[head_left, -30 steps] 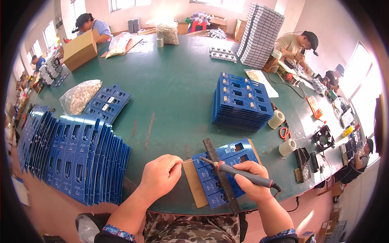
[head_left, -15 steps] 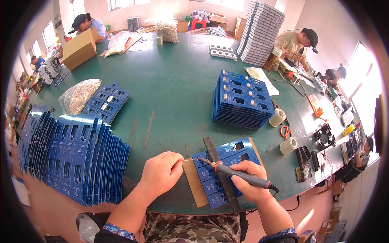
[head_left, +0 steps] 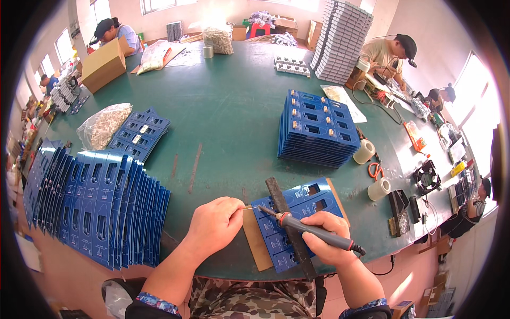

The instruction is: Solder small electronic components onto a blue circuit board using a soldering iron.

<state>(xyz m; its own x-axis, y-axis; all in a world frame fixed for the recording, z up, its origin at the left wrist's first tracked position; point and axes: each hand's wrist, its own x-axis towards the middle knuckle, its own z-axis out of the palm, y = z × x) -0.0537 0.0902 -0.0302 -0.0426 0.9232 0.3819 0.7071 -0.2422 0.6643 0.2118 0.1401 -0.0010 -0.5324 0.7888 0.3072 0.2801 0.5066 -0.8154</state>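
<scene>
My right hand grips a soldering iron with a dark grey handle. Its tip points left, at the upper left part of a blue circuit board panel. A thin wire, likely solder, is pinched in my left hand, and its end comes close to the iron's tip; contact is too small to tell. Under the panel lies a brown board, which shows along its left and right edges. A dark, worn bar rests slantwise across the panel, beneath the iron.
Leaning blue panels crowd the left; another stack stands beyond my work. A bag of small parts sits far left. Tape rolls, orange-handled scissors and a small fan are at right. Co-workers sit around the green table.
My left hand has shifted very slightly right and up with the wire. The iron stays nearly in place, and the panel has hardly moved.
</scene>
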